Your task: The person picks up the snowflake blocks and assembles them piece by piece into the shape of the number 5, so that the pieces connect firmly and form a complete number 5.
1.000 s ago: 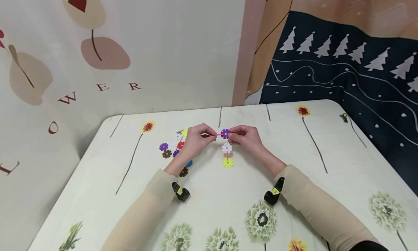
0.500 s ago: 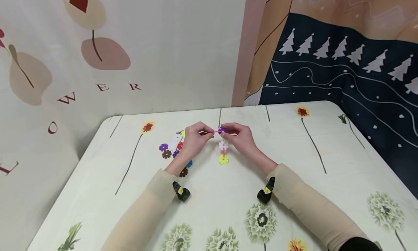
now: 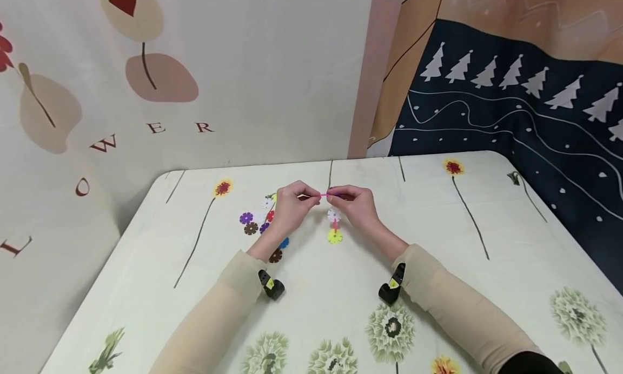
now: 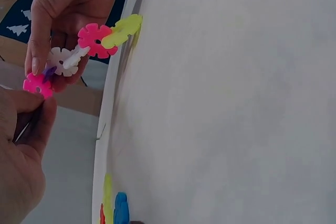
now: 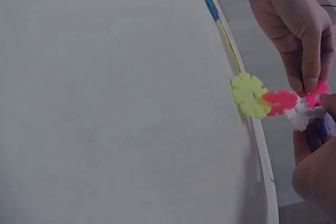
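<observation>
A chain of snowflake-shaped plastic discs hangs above the table between my hands. My left hand pinches its end pink disc between thumb and fingers. Beside it, my right hand grips the purple disc, which the fingers mostly cover. Edges of the pink and purple discs meet. Below the right fingers dangle white discs, a second pink disc and a yellow disc, slotted together edge to edge. How deep the upper pink disc sits in the purple one is hard to see.
Loose discs lie on the table left of the chain, partly behind the left forearm: a purple disc, brown discs, a blue disc and others. The flower-print tablecloth reaches a fabric-covered wall at the back.
My right hand has moved left toward the left hand, bringing the chain along. The gap between the hands has narrowed, and the purple disc is now mostly behind the right fingers.
</observation>
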`<control>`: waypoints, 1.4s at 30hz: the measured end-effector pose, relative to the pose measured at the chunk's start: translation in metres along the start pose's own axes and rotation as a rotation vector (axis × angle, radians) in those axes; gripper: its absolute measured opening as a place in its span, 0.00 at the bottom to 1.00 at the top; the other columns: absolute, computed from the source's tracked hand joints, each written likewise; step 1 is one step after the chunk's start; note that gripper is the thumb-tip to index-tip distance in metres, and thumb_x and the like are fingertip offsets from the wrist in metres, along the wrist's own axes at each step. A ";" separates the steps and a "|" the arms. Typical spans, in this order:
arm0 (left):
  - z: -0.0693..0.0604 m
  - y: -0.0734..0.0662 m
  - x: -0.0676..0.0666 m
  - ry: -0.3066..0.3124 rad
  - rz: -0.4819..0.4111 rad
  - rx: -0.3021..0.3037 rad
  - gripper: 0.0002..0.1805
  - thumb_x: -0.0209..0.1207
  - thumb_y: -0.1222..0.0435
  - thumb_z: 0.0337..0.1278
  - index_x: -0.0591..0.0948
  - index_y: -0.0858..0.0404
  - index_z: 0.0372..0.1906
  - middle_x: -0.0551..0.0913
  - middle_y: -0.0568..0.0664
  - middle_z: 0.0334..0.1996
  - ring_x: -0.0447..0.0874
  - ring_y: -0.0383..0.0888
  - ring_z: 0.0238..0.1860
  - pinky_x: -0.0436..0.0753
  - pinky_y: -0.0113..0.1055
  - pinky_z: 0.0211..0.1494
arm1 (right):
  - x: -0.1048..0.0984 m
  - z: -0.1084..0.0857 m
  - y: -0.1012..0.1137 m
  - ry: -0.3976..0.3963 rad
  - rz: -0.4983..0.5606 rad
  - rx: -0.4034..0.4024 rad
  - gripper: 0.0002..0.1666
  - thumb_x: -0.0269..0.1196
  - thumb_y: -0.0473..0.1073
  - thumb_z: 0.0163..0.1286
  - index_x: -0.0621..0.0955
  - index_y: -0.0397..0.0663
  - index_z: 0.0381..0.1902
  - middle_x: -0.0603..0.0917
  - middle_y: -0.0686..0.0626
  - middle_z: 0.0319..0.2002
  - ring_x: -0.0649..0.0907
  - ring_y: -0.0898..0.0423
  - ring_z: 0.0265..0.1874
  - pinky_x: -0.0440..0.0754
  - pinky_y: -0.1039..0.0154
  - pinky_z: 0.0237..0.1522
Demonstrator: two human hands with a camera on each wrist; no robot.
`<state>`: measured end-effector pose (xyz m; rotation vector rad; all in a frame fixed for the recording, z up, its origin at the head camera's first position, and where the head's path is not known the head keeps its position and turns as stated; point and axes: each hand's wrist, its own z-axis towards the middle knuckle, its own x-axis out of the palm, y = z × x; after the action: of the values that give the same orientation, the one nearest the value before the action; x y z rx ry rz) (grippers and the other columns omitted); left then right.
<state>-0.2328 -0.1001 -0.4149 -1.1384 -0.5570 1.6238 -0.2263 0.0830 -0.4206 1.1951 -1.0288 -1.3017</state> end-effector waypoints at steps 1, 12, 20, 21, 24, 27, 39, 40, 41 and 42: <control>0.000 0.000 0.000 0.004 0.001 -0.003 0.04 0.68 0.79 0.58 0.88 0.70 0.34 0.87 0.60 0.33 0.90 0.52 0.36 0.88 0.35 0.44 | 0.000 0.000 0.000 0.000 0.006 0.005 0.11 0.73 0.33 0.64 0.89 0.35 0.45 0.89 0.42 0.45 0.88 0.55 0.41 0.85 0.69 0.45; -0.003 0.003 -0.024 0.112 0.073 -0.159 0.06 0.70 0.73 0.60 0.88 0.69 0.42 0.88 0.54 0.37 0.89 0.49 0.40 0.87 0.36 0.47 | -0.006 0.001 0.002 0.010 -0.030 0.059 0.10 0.73 0.36 0.66 0.90 0.38 0.45 0.89 0.45 0.46 0.87 0.53 0.45 0.83 0.70 0.46; -0.008 0.019 -0.055 0.289 0.211 -0.292 0.08 0.71 0.69 0.61 0.89 0.66 0.43 0.87 0.53 0.39 0.83 0.48 0.41 0.84 0.35 0.42 | -0.019 0.004 0.000 -0.036 -0.048 0.045 0.10 0.73 0.35 0.66 0.89 0.37 0.45 0.89 0.44 0.43 0.86 0.56 0.40 0.82 0.71 0.43; -0.009 0.021 -0.058 0.309 0.223 -0.289 0.08 0.71 0.69 0.60 0.89 0.66 0.43 0.87 0.53 0.39 0.83 0.49 0.41 0.83 0.36 0.43 | -0.020 0.005 -0.001 -0.036 -0.046 0.043 0.10 0.72 0.34 0.66 0.89 0.37 0.45 0.89 0.44 0.43 0.86 0.56 0.40 0.82 0.71 0.42; -0.012 0.028 -0.065 0.360 0.250 -0.298 0.10 0.72 0.69 0.58 0.89 0.65 0.45 0.86 0.53 0.39 0.81 0.49 0.40 0.82 0.36 0.43 | -0.020 0.006 -0.002 -0.031 -0.047 0.038 0.10 0.72 0.34 0.66 0.89 0.37 0.45 0.89 0.44 0.43 0.86 0.57 0.39 0.82 0.72 0.41; -0.015 0.032 -0.069 0.406 0.275 -0.312 0.13 0.73 0.69 0.57 0.89 0.65 0.48 0.85 0.52 0.41 0.79 0.49 0.40 0.81 0.37 0.45 | -0.020 0.007 -0.003 -0.030 -0.039 0.043 0.10 0.72 0.34 0.66 0.89 0.36 0.45 0.89 0.44 0.43 0.85 0.58 0.38 0.82 0.72 0.41; -0.012 0.031 -0.065 0.441 0.276 -0.333 0.16 0.71 0.71 0.58 0.88 0.66 0.52 0.84 0.53 0.40 0.76 0.49 0.40 0.79 0.37 0.44 | -0.022 0.004 -0.002 -0.025 -0.053 0.050 0.10 0.72 0.34 0.66 0.89 0.37 0.45 0.89 0.44 0.43 0.86 0.55 0.40 0.82 0.71 0.42; -0.011 0.031 -0.065 0.440 0.270 -0.336 0.17 0.71 0.71 0.57 0.87 0.66 0.52 0.83 0.53 0.39 0.76 0.49 0.39 0.78 0.37 0.43 | -0.022 0.004 -0.002 -0.023 -0.054 0.054 0.10 0.72 0.35 0.66 0.89 0.37 0.45 0.89 0.44 0.43 0.86 0.55 0.40 0.82 0.71 0.42; -0.011 0.031 -0.066 0.441 0.268 -0.337 0.17 0.71 0.71 0.57 0.87 0.67 0.52 0.83 0.53 0.39 0.75 0.49 0.39 0.77 0.37 0.42 | -0.022 0.004 -0.002 -0.021 -0.057 0.056 0.10 0.72 0.35 0.67 0.88 0.37 0.45 0.88 0.44 0.44 0.85 0.54 0.41 0.82 0.71 0.42; -0.010 0.032 -0.066 0.441 0.266 -0.337 0.17 0.72 0.71 0.57 0.87 0.66 0.52 0.82 0.53 0.38 0.75 0.49 0.38 0.77 0.37 0.41 | -0.022 0.004 -0.002 -0.019 -0.059 0.057 0.10 0.72 0.35 0.67 0.88 0.37 0.45 0.88 0.44 0.44 0.85 0.54 0.41 0.82 0.71 0.42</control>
<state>-0.2374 -0.1739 -0.4183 -1.8281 -0.4078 1.4597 -0.2312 0.1050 -0.4196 1.2671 -1.0575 -1.3393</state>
